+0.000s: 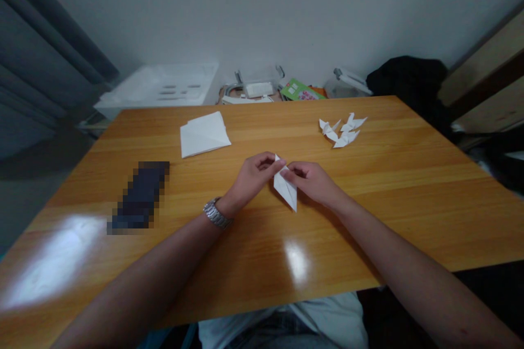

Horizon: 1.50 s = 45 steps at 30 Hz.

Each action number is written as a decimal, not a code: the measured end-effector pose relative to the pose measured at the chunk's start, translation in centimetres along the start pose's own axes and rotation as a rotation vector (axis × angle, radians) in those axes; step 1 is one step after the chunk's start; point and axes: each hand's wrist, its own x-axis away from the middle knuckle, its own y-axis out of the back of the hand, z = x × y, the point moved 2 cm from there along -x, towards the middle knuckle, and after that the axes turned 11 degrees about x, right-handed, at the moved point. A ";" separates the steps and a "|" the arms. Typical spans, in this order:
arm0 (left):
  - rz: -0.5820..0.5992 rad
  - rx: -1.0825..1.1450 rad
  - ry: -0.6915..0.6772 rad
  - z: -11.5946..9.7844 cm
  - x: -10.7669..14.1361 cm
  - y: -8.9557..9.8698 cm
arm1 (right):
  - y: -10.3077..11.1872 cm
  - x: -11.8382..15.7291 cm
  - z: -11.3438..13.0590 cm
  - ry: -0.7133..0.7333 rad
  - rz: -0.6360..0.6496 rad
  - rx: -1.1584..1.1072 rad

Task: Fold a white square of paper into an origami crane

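Between both hands is a piece of white folded paper (285, 190), a narrow diamond shape with its lower point aimed toward me. My left hand (258, 173) pinches its upper left part, the thumb lying across the front near the top point. On the other side my right hand (311, 179) grips the right edge, thumb on the face of the paper. Both sets of fingers are closed, partly hidden behind the paper. A metal-band watch (218, 214) is on my left wrist.
On the wooden table (254, 262) lie a stack of white paper sheets (204, 135) at the back left and several folded paper cranes (347, 138) at the back right. A dark pixelated object (141, 196) is at left. Behind the table stand a white tray (159, 84) and a green booklet (301, 90).
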 end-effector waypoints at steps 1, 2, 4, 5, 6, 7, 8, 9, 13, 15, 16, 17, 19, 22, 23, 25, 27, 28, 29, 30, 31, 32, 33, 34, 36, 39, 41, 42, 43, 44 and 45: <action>0.025 0.015 0.015 0.1 0.0 0.0 | 0.0 0.0 0.0 -0.001 -0.006 0.011; 0.038 0.032 0.027 0.1 0.0 -0.1 | 0.0 0.0 0.0 0.000 -0.009 0.018; 0.021 0.059 0.030 0.1 0.0 0.0 | 0.0 0.0 0.0 0.004 -0.015 0.021; -0.004 0.067 0.025 0.1 0.0 0.0 | 0.0 0.0 0.0 0.004 -0.020 0.016; -0.028 0.072 0.019 0.1 0.0 0.1 | 0.0 0.0 0.0 0.002 -0.027 0.007; -0.054 0.073 0.012 0.0 0.0 0.2 | 0.1 0.0 0.0 -0.003 -0.036 -0.005; -0.081 0.075 0.007 0.0 -0.1 0.3 | 0.1 0.0 -0.1 -0.010 -0.043 -0.016; -0.103 0.083 0.008 0.0 -0.2 0.4 | 0.2 0.0 -0.2 -0.017 -0.049 -0.029; -0.117 0.200 0.042 0.5 -0.3 0.6 | 0.3 -0.2 -0.4 -0.048 -0.043 -0.070; -0.111 0.259 0.066 0.7 -0.2 0.7 | 0.3 -0.2 -0.3 -0.060 -0.034 -0.087; -0.116 0.276 0.076 0.8 -0.2 0.6 | 0.3 -0.2 -0.3 -0.064 -0.030 -0.093; -0.128 0.285 0.083 0.9 -0.2 0.7 | 0.3 -0.2 -0.3 -0.066 -0.028 -0.095; -0.160 0.283 0.084 1.0 -0.2 0.7 | 0.2 -0.2 -0.2 -0.071 -0.023 -0.085; -0.168 0.275 0.095 1.2 -0.3 0.8 | 0.2 -0.2 -0.3 -0.078 -0.027 -0.055; -0.161 0.277 0.106 1.2 -0.3 0.9 | 0.2 -0.2 -0.3 -0.078 -0.028 -0.055; -0.147 0.293 0.123 1.4 -0.4 1.1 | 0.2 -0.2 -0.4 -0.072 -0.029 -0.072; -0.138 0.307 0.127 1.5 -0.5 1.2 | 0.3 -0.2 -0.5 -0.071 -0.034 -0.096; -0.130 0.304 0.126 1.5 -0.5 1.2 | 0.3 -0.2 -0.5 -0.075 -0.039 -0.103; -0.123 0.286 0.122 1.3 -0.4 1.1 | 0.3 -0.2 -0.5 -0.080 -0.044 -0.103; -0.110 0.254 0.114 1.2 -0.4 1.0 | 0.4 -0.2 -0.5 -0.084 -0.044 -0.099; -0.101 0.204 0.097 0.9 -0.3 0.9 | 0.4 -0.2 -0.5 -0.087 -0.042 -0.093; -0.097 0.128 0.069 0.7 -0.2 0.8 | 0.4 -0.2 -0.5 -0.089 -0.039 -0.087; -0.103 0.066 0.040 0.4 -0.2 0.7 | 0.4 -0.2 -0.5 -0.091 -0.036 -0.082; -0.118 0.031 0.021 0.2 -0.1 0.6 | 0.3 -0.2 -0.5 -0.093 -0.034 -0.079; -0.139 0.007 0.009 0.0 -0.1 0.6 | 0.3 -0.2 -0.5 -0.103 -0.040 -0.077; -0.181 0.080 0.019 0.3 -0.2 0.9 | 0.1 -0.2 -0.5 -0.129 -0.030 -0.102; -0.214 0.138 0.023 0.7 -0.3 1.2 | -0.1 -0.1 -0.4 -0.130 0.026 -0.157; -0.224 0.157 0.026 0.8 -0.4 1.4 | -0.2 -0.1 -0.4 -0.124 0.055 -0.184; -0.229 0.167 0.031 1.0 -0.4 1.5 | -0.2 0.0 -0.3 -0.118 0.076 -0.204; -0.229 0.173 0.037 1.1 -0.5 1.6 | -0.3 0.0 -0.3 -0.114 0.083 -0.213; -0.224 0.179 0.046 1.2 -0.5 1.6 | -0.2 0.0 -0.3 -0.116 0.080 -0.211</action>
